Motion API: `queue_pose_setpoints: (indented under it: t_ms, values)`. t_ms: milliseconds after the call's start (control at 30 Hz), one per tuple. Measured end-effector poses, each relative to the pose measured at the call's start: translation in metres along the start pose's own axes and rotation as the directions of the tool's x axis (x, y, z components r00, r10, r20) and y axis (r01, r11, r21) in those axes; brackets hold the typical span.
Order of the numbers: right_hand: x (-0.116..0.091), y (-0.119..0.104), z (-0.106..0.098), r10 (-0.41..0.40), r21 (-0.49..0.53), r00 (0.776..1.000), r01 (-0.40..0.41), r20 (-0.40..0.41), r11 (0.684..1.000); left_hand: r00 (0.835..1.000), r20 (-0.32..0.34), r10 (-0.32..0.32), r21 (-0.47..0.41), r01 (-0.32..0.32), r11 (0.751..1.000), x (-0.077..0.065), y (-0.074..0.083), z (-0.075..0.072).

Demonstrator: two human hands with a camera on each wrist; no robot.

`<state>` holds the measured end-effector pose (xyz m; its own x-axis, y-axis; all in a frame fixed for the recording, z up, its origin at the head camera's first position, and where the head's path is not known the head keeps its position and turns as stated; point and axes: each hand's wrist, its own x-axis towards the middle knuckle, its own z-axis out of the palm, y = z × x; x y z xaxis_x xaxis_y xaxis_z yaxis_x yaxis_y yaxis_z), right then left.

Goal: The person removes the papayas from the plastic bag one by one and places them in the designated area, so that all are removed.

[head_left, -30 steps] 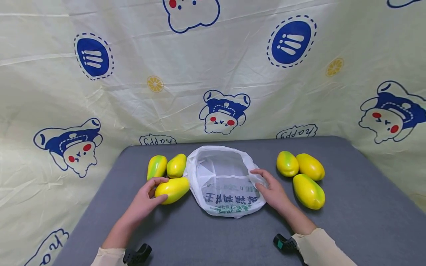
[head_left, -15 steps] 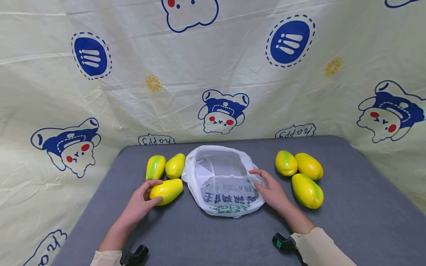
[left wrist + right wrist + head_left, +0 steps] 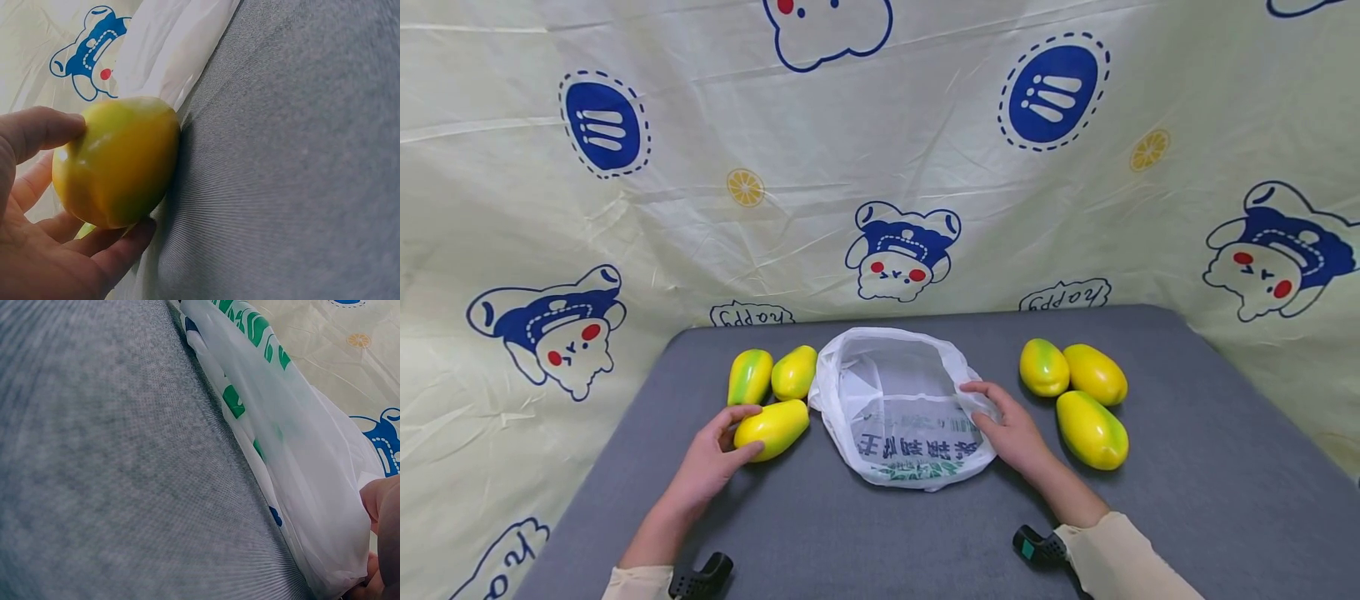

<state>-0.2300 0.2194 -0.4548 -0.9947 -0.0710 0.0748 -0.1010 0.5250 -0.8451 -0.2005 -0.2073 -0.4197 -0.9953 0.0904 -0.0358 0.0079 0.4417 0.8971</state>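
Observation:
My left hand (image 3: 715, 450) grips a yellow papaya (image 3: 772, 430), thumb on its near side and fingers on its far side. In the left wrist view the blunt end of this papaya (image 3: 119, 162) faces the camera, close against the grey cloth. Behind it lie two more yellow-green papayas, one upright-looking papaya (image 3: 750, 377) and another papaya (image 3: 794, 372) beside the bag. A white plastic bag (image 3: 833, 400) with printed characters stands with its mouth wide. My right hand (image 3: 1018, 433) holds the bag's right rim; in the right wrist view its fingers (image 3: 375, 500) are partly cut off by the frame.
Three more papayas (image 3: 1093, 431) lie grouped to the right of the bag on the grey table (image 3: 880, 542). A white curtain (image 3: 700, 250) with blue cartoon prints hangs behind the table. Black wrist cameras (image 3: 703, 575) sit at both cuffs.
My left hand has drawn the papaya leftward, away from the bag's left rim, then hardly moved in the last half second. The right hand keeps its place on the bag.

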Motion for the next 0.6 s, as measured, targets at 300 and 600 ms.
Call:
queue_pose_setpoints:
  t_ms: [300, 600]
  values:
    - [0.0005, 0.0019, 0.0020, 0.007, 0.010, 1.000, -0.007, 0.001, 1.000, 0.999, -0.040, 0.022, 0.010, -0.022, 1.000, -0.0011, 0.0005, -0.0029]
    - [-0.0003, 0.0024, 0.0016, 0.010, 0.006, 1.000, -0.010, 0.000, 1.000, 0.993, -0.081, 0.089, 0.028, -0.087, 0.996, -0.0010, 0.0065, -0.0062]
